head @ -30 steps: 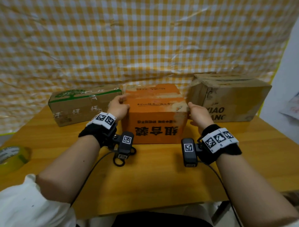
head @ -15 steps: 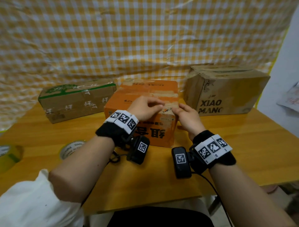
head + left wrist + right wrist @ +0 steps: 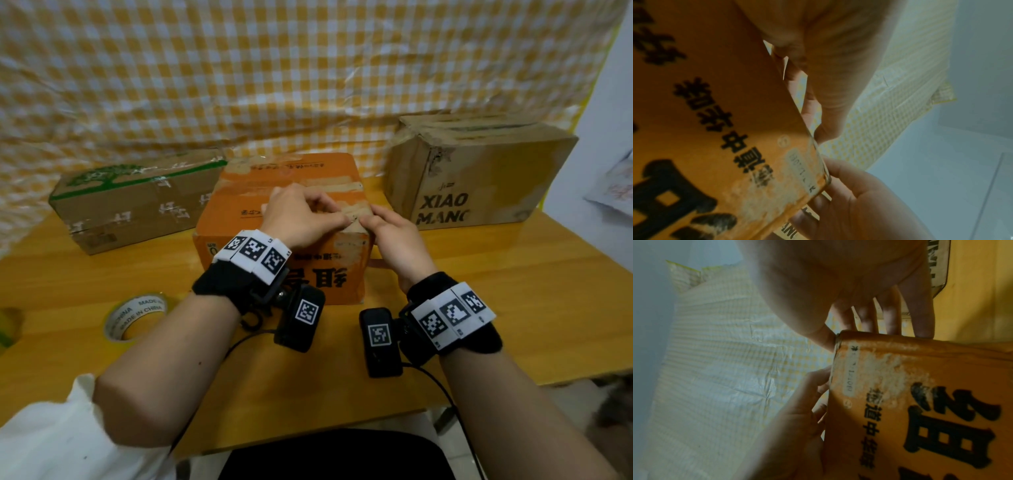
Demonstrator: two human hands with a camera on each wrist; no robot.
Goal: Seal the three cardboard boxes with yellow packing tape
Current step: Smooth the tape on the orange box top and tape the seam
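Both hands work the orange box (image 3: 274, 219) at its near right top corner: my left hand (image 3: 301, 219) curls its fingers on the lid, apparently pinching old tape there, and my right hand (image 3: 394, 236) lays straight fingers down the corner's side. Between two brown boxes it sits mid-table (image 3: 513, 291); the tape roll (image 3: 137, 320) lies off left.

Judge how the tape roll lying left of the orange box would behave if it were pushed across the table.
The tape roll lies flat on its side on the table, so it would probably slide rather than roll. It looks like a hollow ring, likely light and easy to shift. Stood on edge, it could roll away.
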